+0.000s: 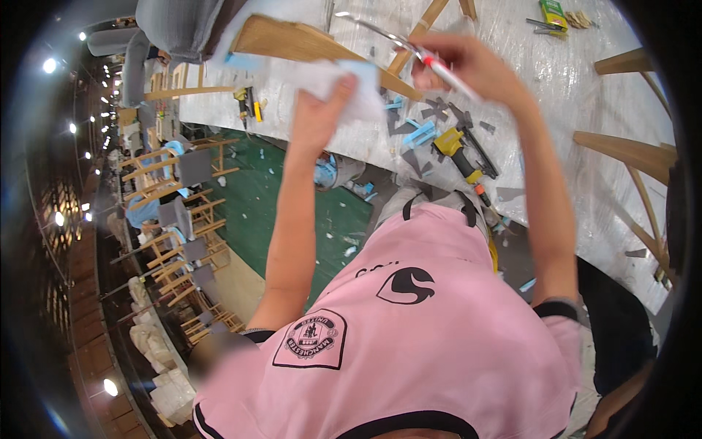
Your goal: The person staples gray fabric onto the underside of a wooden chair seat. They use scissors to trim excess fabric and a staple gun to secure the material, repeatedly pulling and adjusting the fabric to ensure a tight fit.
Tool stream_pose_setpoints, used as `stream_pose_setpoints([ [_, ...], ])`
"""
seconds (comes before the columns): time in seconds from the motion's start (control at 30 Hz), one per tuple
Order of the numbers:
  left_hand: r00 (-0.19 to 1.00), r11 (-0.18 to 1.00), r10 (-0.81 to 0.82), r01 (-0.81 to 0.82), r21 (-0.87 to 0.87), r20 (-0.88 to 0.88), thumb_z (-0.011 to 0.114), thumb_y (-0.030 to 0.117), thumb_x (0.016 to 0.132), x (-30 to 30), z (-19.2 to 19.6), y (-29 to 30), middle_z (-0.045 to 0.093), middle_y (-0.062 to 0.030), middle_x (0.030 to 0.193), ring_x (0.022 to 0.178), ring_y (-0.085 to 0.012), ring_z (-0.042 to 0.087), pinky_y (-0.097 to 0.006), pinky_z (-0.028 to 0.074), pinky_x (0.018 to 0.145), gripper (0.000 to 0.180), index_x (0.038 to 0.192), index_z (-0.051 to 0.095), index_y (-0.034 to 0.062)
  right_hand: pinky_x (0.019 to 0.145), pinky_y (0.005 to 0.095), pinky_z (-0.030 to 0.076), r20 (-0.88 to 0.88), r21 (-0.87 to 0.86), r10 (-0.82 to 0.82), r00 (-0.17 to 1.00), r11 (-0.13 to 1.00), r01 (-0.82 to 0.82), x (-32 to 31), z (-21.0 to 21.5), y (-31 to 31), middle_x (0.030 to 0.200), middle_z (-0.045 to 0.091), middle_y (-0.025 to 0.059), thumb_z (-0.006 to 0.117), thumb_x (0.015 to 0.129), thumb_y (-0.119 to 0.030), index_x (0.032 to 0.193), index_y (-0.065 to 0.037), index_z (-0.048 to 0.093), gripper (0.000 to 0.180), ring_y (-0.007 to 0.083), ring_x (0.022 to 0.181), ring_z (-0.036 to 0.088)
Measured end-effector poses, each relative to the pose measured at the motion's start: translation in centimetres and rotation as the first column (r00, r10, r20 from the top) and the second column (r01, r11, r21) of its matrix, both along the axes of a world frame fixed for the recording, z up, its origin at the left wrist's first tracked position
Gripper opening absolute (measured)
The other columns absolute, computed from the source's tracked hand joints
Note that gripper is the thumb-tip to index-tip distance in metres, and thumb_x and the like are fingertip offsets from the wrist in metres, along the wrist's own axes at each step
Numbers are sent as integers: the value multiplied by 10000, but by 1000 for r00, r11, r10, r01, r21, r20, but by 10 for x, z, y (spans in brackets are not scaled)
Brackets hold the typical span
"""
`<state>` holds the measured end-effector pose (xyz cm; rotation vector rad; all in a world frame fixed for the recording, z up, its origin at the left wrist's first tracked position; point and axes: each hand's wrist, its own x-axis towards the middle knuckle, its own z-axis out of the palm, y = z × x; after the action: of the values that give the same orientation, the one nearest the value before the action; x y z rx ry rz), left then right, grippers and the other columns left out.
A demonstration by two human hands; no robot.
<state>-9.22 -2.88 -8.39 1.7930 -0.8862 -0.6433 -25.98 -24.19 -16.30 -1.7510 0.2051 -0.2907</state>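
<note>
My left hand (318, 110) presses and grips a pale sheet of fabric (351, 80) against a wooden chair frame (292, 40) lying on the worktable. My right hand (472, 66) is closed on a pair of scissors with a red handle (439, 64). Their metal blades reach up and left, above the fabric. Both forearms rise from my pink shirt at the lower edge. The two hands are a short way apart, with the wooden frame between them.
A yellow staple gun (457, 150) lies on the plastic-covered worktable (556, 95) among several grey and blue scraps (420, 132). Wooden chair parts (629, 150) sit at the right. Stacked wooden chairs (179, 219) stand on the left beside green floor (292, 205). A green box (553, 11) is at the top.
</note>
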Motion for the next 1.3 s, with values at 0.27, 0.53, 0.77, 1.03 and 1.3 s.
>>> stream_pose_setpoints([
  [0.27, 856, 522, -379, 512, 682, -353, 489, 578, 1054, -67, -120, -13, 699, -137, 1141, 1105, -177, 602, -311, 475, 967, 711, 1277, 626, -83, 737, 256, 514, -114, 647, -622, 775, 545, 533, -86, -117, 151, 964, 673, -7, 835, 821, -105, 1377, -78, 626, 594, 72, 860, 600],
  [0.53, 645, 649, -574, 734, 200, -505, 524, 402, 1074, -9, -105, 3, 599, -181, 1419, 1283, -262, 589, -417, 485, 1063, 613, 1496, 454, -38, 846, 310, 549, -335, -319, -897, -288, -180, 931, -297, -219, 274, 1075, 761, 128, 726, 925, -204, 1363, -34, 627, 480, 151, 924, 691],
  [0.77, 433, 851, -525, 257, -459, -732, 391, 454, 1095, 98, -21, 16, 594, -223, 1415, 1243, -328, 622, -451, 460, 1117, 625, 1451, 497, -50, 928, 422, 532, -506, -694, -727, -465, 22, 720, -344, -263, 408, 1136, 737, 192, 751, 900, -450, 1219, -48, 713, 514, 380, 1075, 691],
  [1.03, 169, 724, -671, -60, -687, -722, 603, 352, 1049, 101, 30, 10, 735, -139, 1116, 1107, -279, 702, -384, 563, 978, 349, 1123, 664, 16, 469, 217, 416, -255, -45, -958, 133, 150, 988, -137, -20, 231, 849, 659, 21, 756, 943, -198, 1301, -30, 656, 408, 50, 564, 527],
  [1.3, 440, 803, -564, 96, -588, -699, 784, 241, 939, 110, 43, 2, 666, -27, 843, 751, -106, 602, -270, 531, 733, 210, 947, 701, 48, 618, 283, 421, -243, -530, -576, 780, 753, 391, 3, 188, 168, 766, 533, -19, 733, 882, -607, 1229, -61, 671, 649, 99, 670, 503],
])
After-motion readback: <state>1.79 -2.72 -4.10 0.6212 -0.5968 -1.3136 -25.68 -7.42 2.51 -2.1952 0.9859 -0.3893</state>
